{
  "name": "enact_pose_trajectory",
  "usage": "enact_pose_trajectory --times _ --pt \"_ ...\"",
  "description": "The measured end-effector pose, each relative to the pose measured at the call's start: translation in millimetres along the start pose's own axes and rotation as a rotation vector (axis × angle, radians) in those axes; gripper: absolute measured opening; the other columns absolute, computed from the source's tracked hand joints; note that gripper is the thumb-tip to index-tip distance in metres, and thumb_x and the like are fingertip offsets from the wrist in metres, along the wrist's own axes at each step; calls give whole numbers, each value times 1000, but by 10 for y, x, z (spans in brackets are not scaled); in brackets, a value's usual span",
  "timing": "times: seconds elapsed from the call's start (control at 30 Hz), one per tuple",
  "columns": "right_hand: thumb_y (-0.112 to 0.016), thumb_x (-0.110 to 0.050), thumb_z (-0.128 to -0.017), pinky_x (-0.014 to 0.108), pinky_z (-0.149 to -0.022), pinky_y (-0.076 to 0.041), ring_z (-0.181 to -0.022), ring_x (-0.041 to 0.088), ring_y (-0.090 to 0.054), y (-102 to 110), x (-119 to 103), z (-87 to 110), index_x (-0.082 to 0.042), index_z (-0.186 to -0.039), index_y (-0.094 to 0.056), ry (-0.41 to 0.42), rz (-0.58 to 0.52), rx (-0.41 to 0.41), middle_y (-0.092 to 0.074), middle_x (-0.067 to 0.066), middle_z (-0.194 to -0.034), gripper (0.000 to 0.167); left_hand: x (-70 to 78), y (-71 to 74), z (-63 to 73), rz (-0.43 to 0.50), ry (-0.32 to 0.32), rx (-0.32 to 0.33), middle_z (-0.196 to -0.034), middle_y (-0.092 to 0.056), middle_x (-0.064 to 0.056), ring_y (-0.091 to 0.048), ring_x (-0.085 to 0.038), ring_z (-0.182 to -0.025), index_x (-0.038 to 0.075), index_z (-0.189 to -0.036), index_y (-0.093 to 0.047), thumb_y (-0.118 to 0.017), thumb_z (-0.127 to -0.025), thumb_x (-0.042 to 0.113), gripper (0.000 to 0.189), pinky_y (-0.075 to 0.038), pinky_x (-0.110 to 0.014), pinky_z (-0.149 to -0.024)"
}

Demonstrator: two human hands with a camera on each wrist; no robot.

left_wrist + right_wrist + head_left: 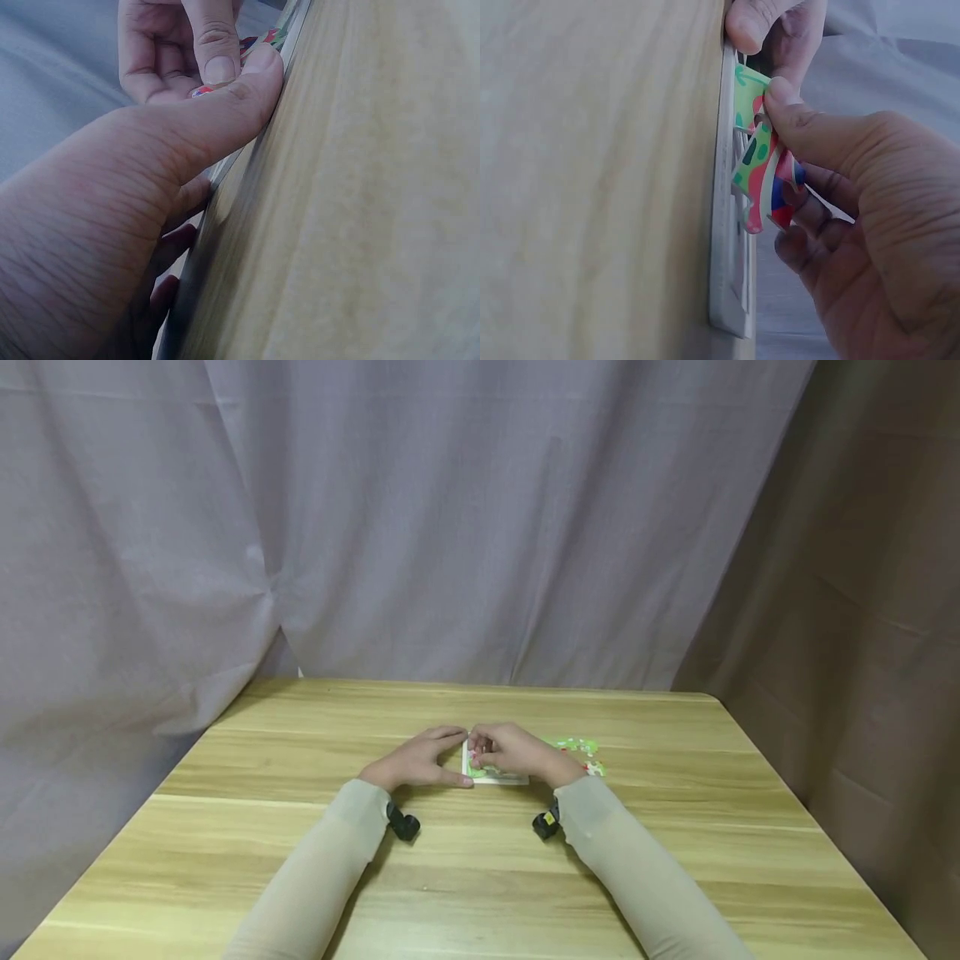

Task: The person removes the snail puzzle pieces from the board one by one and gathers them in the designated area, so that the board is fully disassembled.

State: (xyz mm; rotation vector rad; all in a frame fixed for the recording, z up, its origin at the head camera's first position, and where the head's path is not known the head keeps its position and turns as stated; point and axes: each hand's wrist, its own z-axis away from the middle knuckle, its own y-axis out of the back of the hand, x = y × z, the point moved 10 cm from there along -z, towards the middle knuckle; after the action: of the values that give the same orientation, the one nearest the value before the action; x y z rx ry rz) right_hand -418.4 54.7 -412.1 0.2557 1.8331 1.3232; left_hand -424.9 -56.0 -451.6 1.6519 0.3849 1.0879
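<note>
My right hand (517, 752) pinches a jigsaw piece (756, 176), green, red and blue, between thumb and fingers. The piece is tilted over a flat white-rimmed puzzle tray (501, 781). Another green and red piece (746, 86) shows at the tray's left end in the right wrist view, close to my right thumb. My left hand (416, 762) rests along the tray's left side, its thumb against the near left corner and its fingers stretched toward the far corner. My right hand hides much of the tray's inside in the head view.
Loose green, white and red puzzle pieces (577, 745) lie on the wooden table (465, 868) to the right of the tray, partly behind my right wrist. A grey curtain (465, 527) hangs behind the table's far edge. Black cameras (405, 825) sit on both wrists.
</note>
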Motion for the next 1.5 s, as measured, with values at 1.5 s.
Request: enact_pose_trajectory --times 1.5 --pt "-77 -32 -99 34 -85 -54 -97 15 -65 290 210 86 -18 -113 -80 -61 -182 216 -79 -6 -102 21 36 42 9 4 -21 12 -173 -34 -7 -31 -36 -159 14 -165 -37 -73 -87 69 103 -27 -63 -129"
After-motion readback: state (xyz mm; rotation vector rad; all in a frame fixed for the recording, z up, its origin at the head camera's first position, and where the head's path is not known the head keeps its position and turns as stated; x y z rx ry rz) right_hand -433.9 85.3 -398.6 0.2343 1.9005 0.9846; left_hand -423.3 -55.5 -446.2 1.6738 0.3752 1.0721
